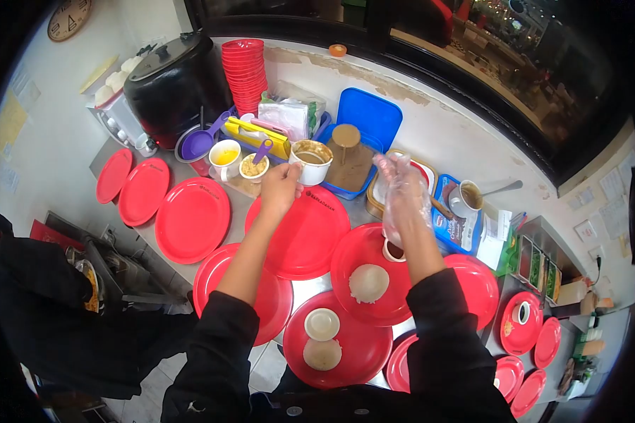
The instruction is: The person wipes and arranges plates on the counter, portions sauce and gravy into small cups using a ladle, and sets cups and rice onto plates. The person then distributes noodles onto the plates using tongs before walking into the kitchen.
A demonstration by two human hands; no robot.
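Note:
My left hand (281, 189) is closed at the side of a white cup (316, 173) with brown smears inside its rim. My right hand (408, 201), in a clear plastic glove, is raised with its fingers stretched out, and I see nothing in it. Below it, a red plate (360, 243) bears a pale round mound (369, 283) and a small cup of dark sauce (394, 251). On a nearer red plate (363, 366) are a small white bowl (322, 324) and another pale mound (322, 354). A blue tub (370, 106) with brown contents stands between my hands, toward the wall.
Several red plates (192, 220) cover the counter on both sides. Behind are a stack of red bowls (245, 77), a black cooker (176, 84), a mug with yellow liquid (224, 156) and a purple measuring spoon (262, 150). A person in black (56, 310) is at left.

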